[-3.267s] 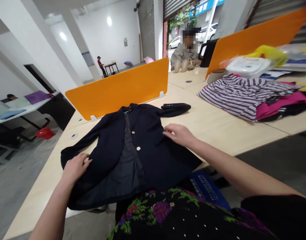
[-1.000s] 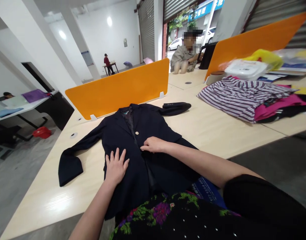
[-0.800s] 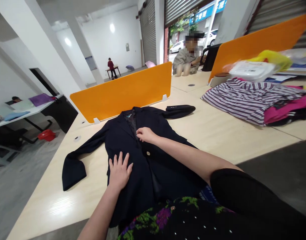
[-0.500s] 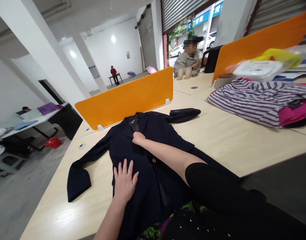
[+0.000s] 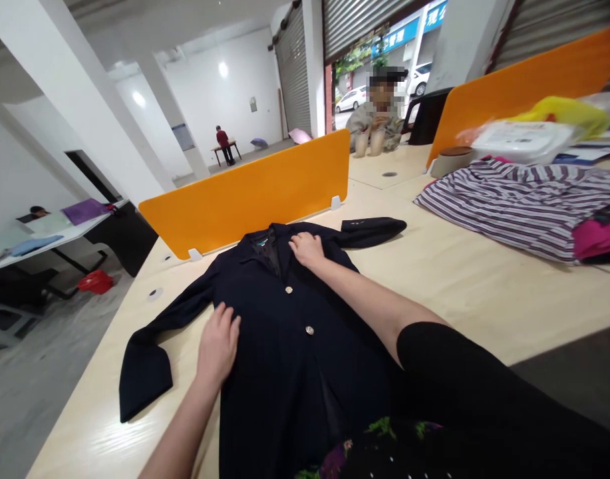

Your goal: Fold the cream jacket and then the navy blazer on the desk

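Observation:
A dark navy suit jacket (image 5: 265, 346) lies front up on the pale wooden table (image 5: 489, 279), its sleeves spread out to both sides. Two metallic buttons run down its front, and a label shows inside the collar. My right hand (image 5: 307, 249) rests on the lapel near the jacket's shoulder, fingers apart and slightly bent. At the jacket's left side edge is my left hand (image 5: 219, 346), its fingers loosely extended against the cloth with nothing in them. The lower hem is partly hidden by my own clothing.
An orange divider (image 5: 249, 193) stands along the table's far edge. To the right lies a striped garment (image 5: 519, 206) beside a white packet (image 5: 521, 140) and a second orange divider (image 5: 524, 86). A seated person (image 5: 377, 120) is across the table, near two cups.
My right hand has left the front opening and shifted right onto the lapel, uncovering the upper button. My left hand has slid from the jacket's front to its left side edge.

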`<act>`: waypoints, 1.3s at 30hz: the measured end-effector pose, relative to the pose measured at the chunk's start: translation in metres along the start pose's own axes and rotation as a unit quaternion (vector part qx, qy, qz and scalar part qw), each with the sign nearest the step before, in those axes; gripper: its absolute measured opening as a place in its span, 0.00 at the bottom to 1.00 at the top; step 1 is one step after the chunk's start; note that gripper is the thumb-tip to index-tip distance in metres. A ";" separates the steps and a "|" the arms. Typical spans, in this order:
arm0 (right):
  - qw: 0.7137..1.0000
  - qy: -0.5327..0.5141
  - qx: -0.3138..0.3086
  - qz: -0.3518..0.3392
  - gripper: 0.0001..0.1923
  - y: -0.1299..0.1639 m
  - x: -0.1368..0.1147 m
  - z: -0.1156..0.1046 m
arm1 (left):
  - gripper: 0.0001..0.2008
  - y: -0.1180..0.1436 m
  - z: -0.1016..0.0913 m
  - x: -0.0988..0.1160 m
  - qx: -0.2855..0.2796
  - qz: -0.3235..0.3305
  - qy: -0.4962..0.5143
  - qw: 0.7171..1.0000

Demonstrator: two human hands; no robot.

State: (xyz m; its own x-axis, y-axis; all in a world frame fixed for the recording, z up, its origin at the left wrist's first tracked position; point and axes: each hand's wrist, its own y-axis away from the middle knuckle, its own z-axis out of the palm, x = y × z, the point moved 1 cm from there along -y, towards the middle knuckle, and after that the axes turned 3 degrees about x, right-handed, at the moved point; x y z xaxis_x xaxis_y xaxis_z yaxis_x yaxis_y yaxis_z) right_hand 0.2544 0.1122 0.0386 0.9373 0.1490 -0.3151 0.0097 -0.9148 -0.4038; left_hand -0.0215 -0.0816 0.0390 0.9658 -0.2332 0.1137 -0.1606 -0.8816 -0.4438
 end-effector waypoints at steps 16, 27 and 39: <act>0.991 0.082 -0.107 0.019 0.33 -0.029 0.071 0.038 | 0.36 -0.161 0.089 -0.095 -0.157 -0.200 -0.070 0.965; 0.979 0.040 -0.201 -0.002 0.33 -0.032 0.065 0.012 | 0.23 -0.119 0.058 -0.003 -0.013 -0.056 -0.120 0.991; 0.961 0.009 -0.194 -0.195 0.33 0.073 0.026 -0.001 | 0.30 -0.072 0.068 0.034 -0.196 0.001 -0.106 0.975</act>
State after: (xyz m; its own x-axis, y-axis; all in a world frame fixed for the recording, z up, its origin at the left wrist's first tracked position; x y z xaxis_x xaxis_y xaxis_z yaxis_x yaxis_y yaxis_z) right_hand 0.2804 0.0485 0.0020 0.8415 0.5064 -0.1884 0.4881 -0.8620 -0.1367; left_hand 0.0367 0.0023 0.0143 0.9792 -0.1816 -0.0905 -0.1879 -0.9800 -0.0662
